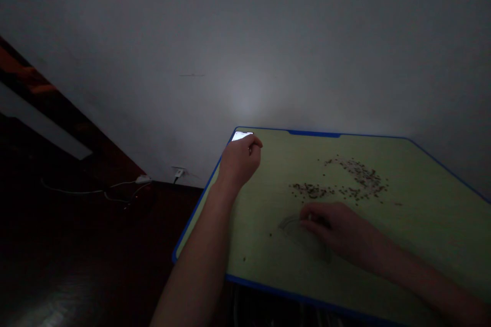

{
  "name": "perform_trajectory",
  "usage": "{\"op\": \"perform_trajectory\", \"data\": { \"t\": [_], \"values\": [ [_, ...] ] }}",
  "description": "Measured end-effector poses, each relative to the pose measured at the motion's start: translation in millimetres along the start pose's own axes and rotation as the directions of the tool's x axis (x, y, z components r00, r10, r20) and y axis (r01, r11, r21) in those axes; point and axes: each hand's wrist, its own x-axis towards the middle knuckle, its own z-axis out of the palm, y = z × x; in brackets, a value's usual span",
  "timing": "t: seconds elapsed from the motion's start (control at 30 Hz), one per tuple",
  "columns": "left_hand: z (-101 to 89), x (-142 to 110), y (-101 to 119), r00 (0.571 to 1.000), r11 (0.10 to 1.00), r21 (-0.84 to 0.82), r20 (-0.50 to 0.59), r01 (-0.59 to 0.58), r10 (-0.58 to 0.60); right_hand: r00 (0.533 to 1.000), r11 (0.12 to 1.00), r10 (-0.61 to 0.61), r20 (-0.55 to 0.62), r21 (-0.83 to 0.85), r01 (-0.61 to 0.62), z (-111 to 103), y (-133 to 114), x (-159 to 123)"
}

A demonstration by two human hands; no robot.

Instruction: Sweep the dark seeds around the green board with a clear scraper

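My left hand (241,159) is closed, its fingers curled, over the far left corner of the table beside a phone (241,136) with a lit screen. What the curled fingers hold, if anything, is too small and dark to name. My right hand (330,222) is pinched shut above a see-through thing with a curved edge (295,235); whether this is a dish or a bag I cannot tell. Just beyond that hand lie many small dark and pale pieces, like beans or seeds, in one heap (312,191) and a longer, scattered heap (364,179).
The pale table (276,163) has a blue rim and stands against a grey wall (245,36). A few stray pieces lie near its front left. White cables (84,192) and a plug (179,172) are at the left, by the dark floor. The room is dim.
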Motion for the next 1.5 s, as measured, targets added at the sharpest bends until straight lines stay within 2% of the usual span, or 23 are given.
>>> {"op": "perform_trajectory", "data": {
  "t": [0.3,0.5,0.67,0.77,0.97,1.07,1.17,1.3,1.5],
  "values": [
    [-0.3,0,-3,1.0,1.0,0.005,-0.011,0.023,-0.023,0.981,0.969,-0.193,-0.002,-0.159,0.19,18,-30,42],
    [-0.8,1,-4,1.0,1.0,0.002,-0.007,0.023,-0.023,0.905,0.91,-0.408,0.118,-0.024,0.413,29,-50,56],
    [-1.5,1,-4,1.0,1.0,0.009,-0.009,0.017,-0.017,0.859,0.882,-0.472,0.199,0.109,0.459,30,-52,49],
    [-1.2,0,-4,1.0,1.0,0.015,-0.006,0.021,-0.021,0.857,0.888,-0.46,0.233,0.136,0.44,29,-49,38],
    [0.3,0,-3,1.0,1.0,0.006,-0.01,0.022,-0.022,0.905,0.929,-0.367,0.216,0.126,0.347,22,-44,13],
    [-1.4,1,-1,0.999,0.999,0.016,0.025,0.036,-0.036,0.949,0.957,-0.289,0.129,0.025,0.288,19,-42,10],
    [-3.6,4,0,0.994,0.995,0.037,0.053,0.093,-0.095,0.972,0.961,-0.236,0.016,-0.146,0.236,18,-40,17],
    [-5.1,8,-2,0.987,0.99,0.074,0.099,0.119,-0.126,0.977,0.942,-0.178,-0.121,-0.308,0.134,12,-30,37],
    [-6.9,10,-5,0.98,0.987,0.086,0.137,0.132,-0.143,0.959,0.937,-0.03,-0.282,-0.343,-0.071,-18,8,57]
  ]
}}
